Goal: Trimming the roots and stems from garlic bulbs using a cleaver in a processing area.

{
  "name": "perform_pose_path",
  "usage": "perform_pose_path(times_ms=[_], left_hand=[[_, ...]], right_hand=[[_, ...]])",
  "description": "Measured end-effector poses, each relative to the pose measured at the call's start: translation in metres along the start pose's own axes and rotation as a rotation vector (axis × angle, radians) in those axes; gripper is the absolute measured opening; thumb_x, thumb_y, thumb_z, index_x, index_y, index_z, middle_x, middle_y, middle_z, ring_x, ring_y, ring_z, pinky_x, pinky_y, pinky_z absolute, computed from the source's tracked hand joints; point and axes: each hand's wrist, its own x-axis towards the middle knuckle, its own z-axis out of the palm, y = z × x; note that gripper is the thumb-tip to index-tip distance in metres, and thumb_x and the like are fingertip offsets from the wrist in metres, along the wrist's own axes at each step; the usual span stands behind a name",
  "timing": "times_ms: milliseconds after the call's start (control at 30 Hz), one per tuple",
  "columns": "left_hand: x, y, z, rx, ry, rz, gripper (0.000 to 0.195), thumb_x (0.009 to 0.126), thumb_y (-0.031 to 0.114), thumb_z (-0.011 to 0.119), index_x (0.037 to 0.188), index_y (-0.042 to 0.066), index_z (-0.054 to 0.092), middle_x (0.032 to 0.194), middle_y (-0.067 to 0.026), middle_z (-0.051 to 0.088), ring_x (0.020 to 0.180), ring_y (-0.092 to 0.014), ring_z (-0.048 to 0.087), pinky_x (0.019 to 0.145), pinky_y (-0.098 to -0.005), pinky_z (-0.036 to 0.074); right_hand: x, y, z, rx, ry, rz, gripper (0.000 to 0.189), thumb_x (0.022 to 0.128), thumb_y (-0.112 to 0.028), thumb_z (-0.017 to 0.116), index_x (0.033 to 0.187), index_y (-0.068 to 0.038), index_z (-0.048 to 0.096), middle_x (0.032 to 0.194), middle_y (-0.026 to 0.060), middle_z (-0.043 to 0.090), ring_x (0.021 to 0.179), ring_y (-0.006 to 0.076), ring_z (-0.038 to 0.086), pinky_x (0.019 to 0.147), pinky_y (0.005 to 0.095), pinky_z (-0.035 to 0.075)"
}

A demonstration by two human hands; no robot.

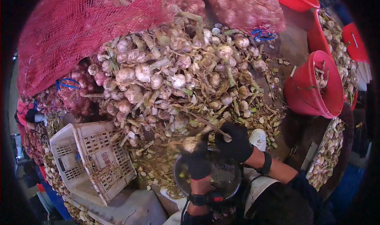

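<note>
My left hand (197,162), in a black glove, holds a garlic bulb (191,144) in its fingers, slightly blurred. Close beside it is my right hand (237,141), also black-gloved. Its fingers close around the end of a slender brownish thing (212,125); whether this is a tool or a dry stem I cannot tell. Below both hands sits a round dark basin (233,180) with a shiny rim, partly covered by my left hand and wrist. Right in front spreads a large heap of garlic bulbs (178,81) with dry stalks and leaves.
Red mesh sacks (89,32) of garlic lie behind the heap. A white plastic crate (89,162) rests tilted at left. At right stand a red bucket (297,88) and trays of garlic (326,153). Cut stalks (264,115) litter the floor. Another person (25,112) is at far left.
</note>
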Motion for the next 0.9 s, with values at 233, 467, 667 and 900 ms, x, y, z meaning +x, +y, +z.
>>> perform_pose_path(times_ms=[233,467,667,900], left_hand=[[-0.040,0.010,-0.006,0.405,-0.033,0.091,0.040,0.076,0.016,0.064,0.114,0.003,0.060,0.111,-0.0165,0.059,0.107,-0.029,0.055,0.091,-0.0406,0.044],[0.037,-0.028,-0.118,0.881,-0.160,0.522,0.039,0.072,0.016,0.068,0.107,0.000,0.060,0.110,-0.0143,0.059,0.104,-0.023,0.055,0.087,-0.0377,0.046],[0.130,-0.065,-0.147,0.391,0.715,0.246,0.054,0.075,0.024,0.071,0.120,0.001,0.053,0.114,-0.0194,0.057,0.105,-0.032,0.054,0.088,-0.0383,0.044],[0.206,-0.038,-0.180,0.772,0.507,0.134,0.070,0.068,0.031,0.077,0.125,0.002,0.048,0.115,-0.0205,0.056,0.106,-0.036,0.055,0.089,-0.0417,0.044]], right_hand=[[-0.020,0.033,0.000,-0.156,-0.296,0.131,0.023,0.070,-0.021,0.068,0.083,-0.004,0.060,0.072,0.0188,0.059,0.066,0.0391,0.060,0.057,0.0447,0.047],[-0.030,0.051,-0.004,-0.161,-0.514,0.079,0.032,0.070,-0.025,0.070,0.091,-0.002,0.063,0.082,0.0174,0.064,0.077,0.0387,0.061,0.067,0.0441,0.050],[-0.025,0.050,0.002,-0.193,-0.397,0.041,0.022,0.069,-0.022,0.070,0.078,-0.004,0.061,0.069,0.0170,0.059,0.064,0.0366,0.059,0.056,0.0409,0.046],[-0.030,0.047,0.009,-0.155,-0.394,0.029,0.017,0.070,-0.020,0.067,0.077,-0.006,0.061,0.067,0.0171,0.058,0.063,0.0374,0.058,0.055,0.0425,0.046]])
